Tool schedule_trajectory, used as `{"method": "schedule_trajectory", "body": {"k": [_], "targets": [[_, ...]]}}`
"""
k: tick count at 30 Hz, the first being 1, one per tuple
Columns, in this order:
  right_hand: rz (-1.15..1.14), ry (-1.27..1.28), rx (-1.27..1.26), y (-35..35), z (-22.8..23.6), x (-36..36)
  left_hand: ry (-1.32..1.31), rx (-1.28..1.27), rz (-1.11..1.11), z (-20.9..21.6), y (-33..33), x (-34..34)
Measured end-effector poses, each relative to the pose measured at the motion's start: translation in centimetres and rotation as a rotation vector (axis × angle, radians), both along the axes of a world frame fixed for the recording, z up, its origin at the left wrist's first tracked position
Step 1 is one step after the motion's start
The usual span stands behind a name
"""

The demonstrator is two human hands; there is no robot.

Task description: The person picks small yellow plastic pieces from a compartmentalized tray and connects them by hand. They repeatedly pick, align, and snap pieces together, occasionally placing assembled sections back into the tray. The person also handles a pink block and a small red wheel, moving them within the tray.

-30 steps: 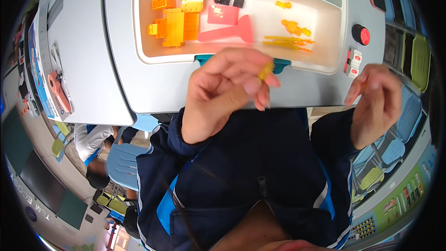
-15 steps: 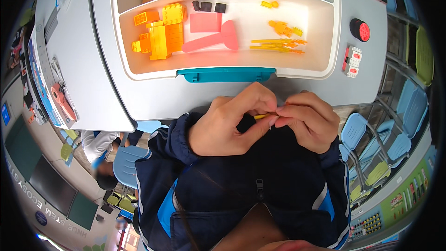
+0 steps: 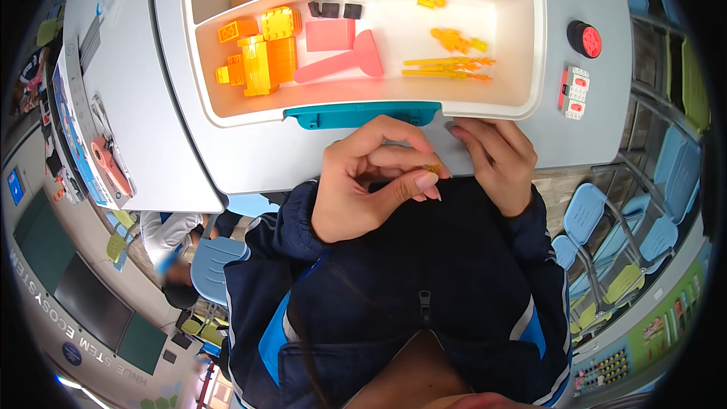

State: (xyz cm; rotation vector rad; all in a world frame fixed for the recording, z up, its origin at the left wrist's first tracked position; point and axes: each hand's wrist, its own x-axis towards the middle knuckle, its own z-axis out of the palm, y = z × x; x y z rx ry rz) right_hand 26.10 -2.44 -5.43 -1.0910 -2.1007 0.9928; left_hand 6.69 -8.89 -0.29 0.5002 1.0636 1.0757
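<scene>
My left hand (image 3: 371,182) is curled just below the table edge and pinches a small yellow piece (image 3: 432,169) between thumb and fingers. My right hand (image 3: 496,159) sits beside it, fingers bent and apart, fingertips resting near the edge of the white tray (image 3: 530,38); nothing shows in it. In the tray lie orange and yellow bricks (image 3: 261,57), a pink flat brick (image 3: 330,34), a pink paddle-shaped part (image 3: 344,64), thin yellow rods (image 3: 447,68) and small black pieces (image 3: 331,9). Both sleeves are dark blue.
The tray has a teal handle (image 3: 363,113) at its near rim. A red round button (image 3: 585,38) and a small white remote (image 3: 575,92) lie on the grey table (image 3: 174,129) to the right. Booklets (image 3: 83,136) sit at the left. Blue chairs (image 3: 606,220) stand at lower right.
My right hand came in from the far right to meet the left, then drew slightly apart. The yellow piece stayed in my left hand. The view shifted so the tray sits lower.
</scene>
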Motion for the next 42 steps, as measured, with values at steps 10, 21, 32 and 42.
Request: {"method": "schedule_trajectory", "body": {"k": [10,21,32,42], "targets": [[-0.161,-0.147,-0.148,0.1,1.8,0.3,0.161,0.111,0.113,-0.5,-1.0,0.5],[-0.087,0.165,-0.211,-1.8,4.7,1.7,0.166,0.208,0.114,-1.0,-1.3,1.0],[0.065,0.113,-0.117,-1.6,6.1,0.4,0.249,0.254,-0.006,-0.4,-2.1,0.9],[0.130,0.036,-0.005,-2.0,4.2,-0.2,0.543,0.343,0.064,-2.2,-2.4,1.7]]}}
